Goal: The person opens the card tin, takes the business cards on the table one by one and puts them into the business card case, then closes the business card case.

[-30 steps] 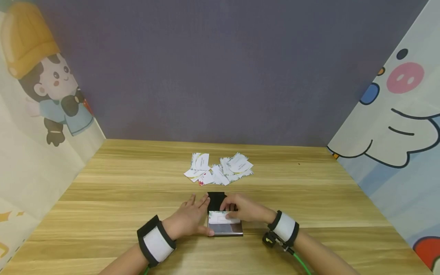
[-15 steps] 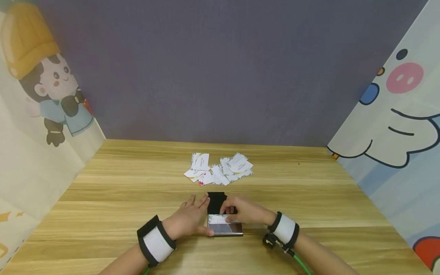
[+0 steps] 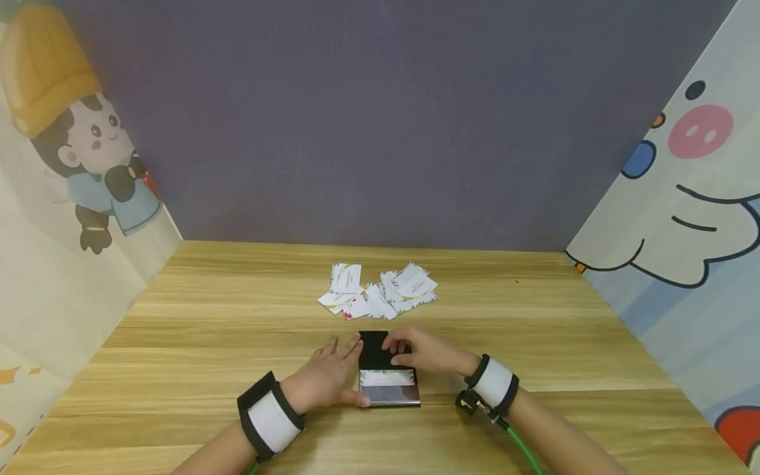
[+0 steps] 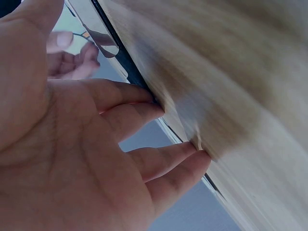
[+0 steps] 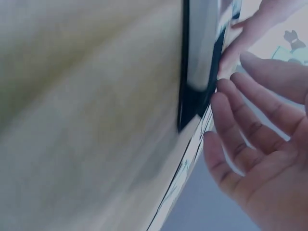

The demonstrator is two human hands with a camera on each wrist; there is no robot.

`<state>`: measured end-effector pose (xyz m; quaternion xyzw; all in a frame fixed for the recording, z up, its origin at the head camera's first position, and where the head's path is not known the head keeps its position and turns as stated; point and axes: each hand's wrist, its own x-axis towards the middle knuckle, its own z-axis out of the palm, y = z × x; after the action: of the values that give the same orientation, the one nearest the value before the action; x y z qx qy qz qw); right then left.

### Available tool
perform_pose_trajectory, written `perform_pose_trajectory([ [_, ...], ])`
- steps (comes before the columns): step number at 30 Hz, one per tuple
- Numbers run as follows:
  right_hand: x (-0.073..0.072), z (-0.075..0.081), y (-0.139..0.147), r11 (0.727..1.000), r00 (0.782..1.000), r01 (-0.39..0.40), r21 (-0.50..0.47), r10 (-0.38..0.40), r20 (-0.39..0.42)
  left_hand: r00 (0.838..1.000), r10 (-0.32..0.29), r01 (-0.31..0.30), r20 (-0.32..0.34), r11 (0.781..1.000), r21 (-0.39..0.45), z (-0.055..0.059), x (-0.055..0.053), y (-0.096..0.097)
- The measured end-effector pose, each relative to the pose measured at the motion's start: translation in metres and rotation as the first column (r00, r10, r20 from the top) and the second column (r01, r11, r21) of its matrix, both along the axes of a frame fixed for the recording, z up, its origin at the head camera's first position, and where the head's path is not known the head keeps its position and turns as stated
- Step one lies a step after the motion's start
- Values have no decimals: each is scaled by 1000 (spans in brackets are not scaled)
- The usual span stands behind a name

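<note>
A card case (image 3: pixel 388 396) lies with its black lid (image 3: pixel 374 351) folded back on the wooden table, its lower part shiny like metal. Inside the lower part sits a white card (image 3: pixel 387 377) with a leafy edge, partly covered by the shiny front. My left hand (image 3: pixel 328 376) rests spread at the left side of the case, thumb on its near left corner and fingertips by the lid. Just above the lid's right part is my right hand (image 3: pixel 424 349); its fingers are loosely bent with nothing between them, as the right wrist view also shows of this hand (image 5: pixel 260 130).
Beyond the case, several white printed cards (image 3: pixel 380 300) lie scattered and overlapping on the table (image 3: pixel 237 297). A grey wall (image 3: pixel 380 132) stands behind the table, with cartoon-printed panels at both sides. A green cable (image 3: pixel 522 448) runs from the right wrist strap.
The card has slid nearer, down into the case's lower part. My right hand has let go of it and lifted slightly up and away. The left hand has stayed in place.
</note>
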<state>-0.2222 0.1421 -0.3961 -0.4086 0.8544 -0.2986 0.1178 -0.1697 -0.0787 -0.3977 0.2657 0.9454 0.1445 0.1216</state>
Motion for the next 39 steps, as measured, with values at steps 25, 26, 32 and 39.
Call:
perform_pose_trajectory([
  [25, -95, -9, 47, 968, 965, 250, 23, -248, -86, 999, 5, -4, 32, 1000, -17, 0, 0, 1],
  [26, -98, -9, 48, 966, 963, 259, 29, -255, -90, 999, 6, -5, 32, 1000, -19, 0, 0, 2],
  [32, -113, -15, 53, 949, 945, 306, 69, -294, -142, 1000, 8, -8, 30, 1000, -21, 1, 1, 2],
  [39, -122, -19, 54, 951, 945, 296, 94, -277, -177, 1000, 8, -7, 27, 1000, -17, 1, 3, 2],
])
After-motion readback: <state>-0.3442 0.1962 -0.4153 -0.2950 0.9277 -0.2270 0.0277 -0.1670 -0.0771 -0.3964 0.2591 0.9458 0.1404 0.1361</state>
